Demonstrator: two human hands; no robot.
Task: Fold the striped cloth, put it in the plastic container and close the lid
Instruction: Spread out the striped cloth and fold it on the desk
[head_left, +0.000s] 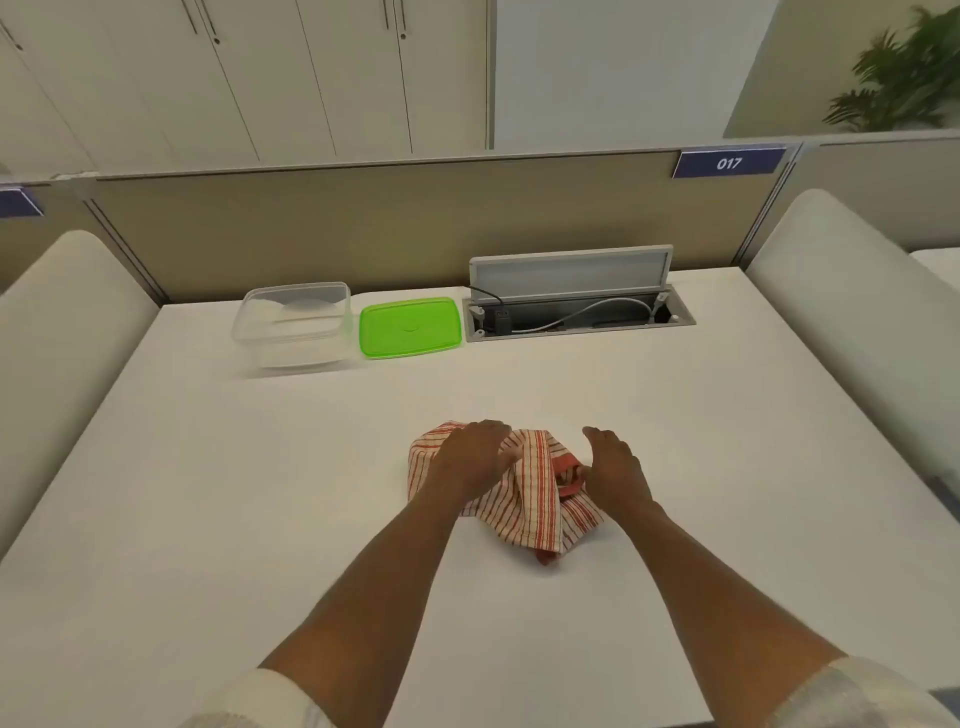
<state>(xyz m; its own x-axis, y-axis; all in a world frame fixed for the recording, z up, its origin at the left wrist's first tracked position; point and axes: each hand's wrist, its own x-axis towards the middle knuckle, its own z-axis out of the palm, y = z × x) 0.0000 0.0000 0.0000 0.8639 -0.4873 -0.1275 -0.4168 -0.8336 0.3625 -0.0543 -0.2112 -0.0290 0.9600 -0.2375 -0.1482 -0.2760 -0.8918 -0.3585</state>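
cloth bunched under both hands

white surface (218, 493) in an office cubicle. striped cloth (524, 493) lies crumpled near its middle, red and cream, long axis running left to right. left hand (470, 460) rests flat on it, fingers (493, 431) spread; right hand (613, 467) touches its right edge, fingers loose, gripping nothing. clear container (291, 325) and green lid (410, 327) sit well beyond.
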